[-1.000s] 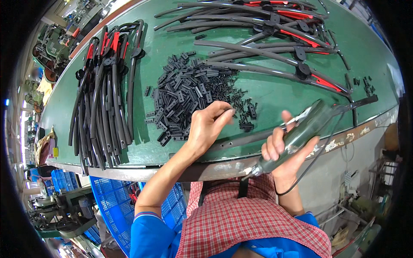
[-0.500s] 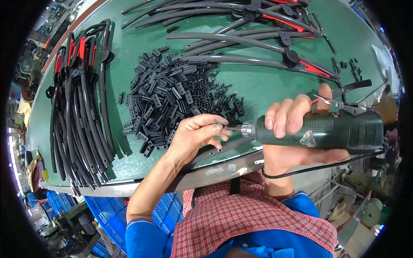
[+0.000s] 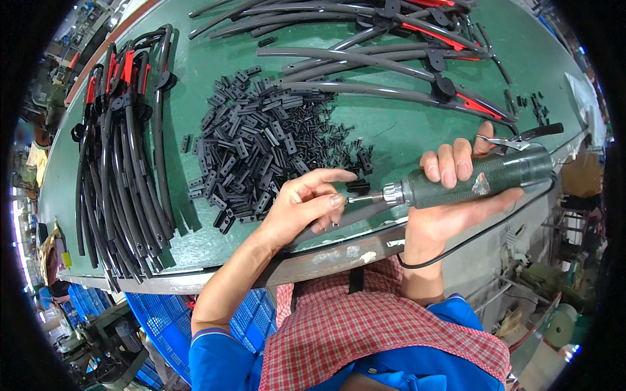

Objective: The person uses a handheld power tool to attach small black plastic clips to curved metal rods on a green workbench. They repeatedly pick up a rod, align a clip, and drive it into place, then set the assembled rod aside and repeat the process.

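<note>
My right hand (image 3: 435,225) is wrapped round a dark green electric screwdriver (image 3: 505,171), held nearly level with its bit toward the left. A metal lever stands along the tool's upper side. My left hand (image 3: 297,207) is just off the bit's tip, thumb and curled fingers drawn together and the index finger stretched out above. Whatever small piece those fingers hold is hidden. Beneath both hands a dark grey tube (image 3: 365,214) lies along the table's front edge. A small black block (image 3: 358,186) shows behind the bit.
Black plastic blocks (image 3: 238,153) lie heaped beyond my left hand, with dark screws (image 3: 319,133) beside them. Bent tube frames with red parts (image 3: 124,156) are stacked at left; more tube frames (image 3: 372,91) cross the far side. Blue crates (image 3: 163,326) stand below the table edge.
The screwdriver has drawn back to the right and tilted, its rear end moving farther up. More of its bit shows beside my left hand, whose index finger has straightened.
</note>
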`<state>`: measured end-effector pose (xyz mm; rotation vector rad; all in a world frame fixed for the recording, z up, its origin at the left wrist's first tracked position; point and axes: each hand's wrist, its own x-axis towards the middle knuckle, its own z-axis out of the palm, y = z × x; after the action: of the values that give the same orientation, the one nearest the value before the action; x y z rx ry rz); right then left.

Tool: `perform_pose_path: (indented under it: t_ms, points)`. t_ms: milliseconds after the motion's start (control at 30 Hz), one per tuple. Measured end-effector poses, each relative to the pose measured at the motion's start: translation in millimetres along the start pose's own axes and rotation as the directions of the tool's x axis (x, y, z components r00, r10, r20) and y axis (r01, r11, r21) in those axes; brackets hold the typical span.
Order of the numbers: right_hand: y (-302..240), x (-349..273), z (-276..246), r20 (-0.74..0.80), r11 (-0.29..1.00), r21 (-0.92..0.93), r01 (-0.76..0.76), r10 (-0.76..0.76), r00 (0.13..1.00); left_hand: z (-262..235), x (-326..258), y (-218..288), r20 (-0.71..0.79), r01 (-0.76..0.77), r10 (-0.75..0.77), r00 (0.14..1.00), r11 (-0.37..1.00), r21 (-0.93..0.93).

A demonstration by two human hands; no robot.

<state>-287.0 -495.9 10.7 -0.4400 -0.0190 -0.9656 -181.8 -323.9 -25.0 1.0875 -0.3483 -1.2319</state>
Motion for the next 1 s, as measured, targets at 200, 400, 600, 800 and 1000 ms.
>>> perform_pose_path:
  t_ms: [200,400,600,800,1000]
  points:
    - [-8,-14,-16,-0.301,0.992,0.003,-0.123,0.118,0.946,-4,-8,-22,-0.351,-0.318,0.539,0.766,0.792,0.521]
    - [1,-43,-17,-0.413,0.932,0.008,-0.362,0.332,0.848,-39,-6,21,-0.068,-0.019,0.801,0.594,0.098,0.995]
    - [-2,-48,-18,-0.425,0.908,-0.008,-0.419,0.376,0.823,-77,43,59,0.243,-0.047,0.590,0.770,-0.327,0.944]
    - [-3,-48,-19,-0.431,0.901,-0.002,-0.434,0.391,0.814,-84,45,71,0.207,-0.150,0.606,0.768,-0.144,0.978]
    - [-5,-49,-20,-0.444,0.894,-0.011,-0.449,0.398,0.803,-25,2,51,-0.234,-0.113,0.145,0.961,0.983,0.148]
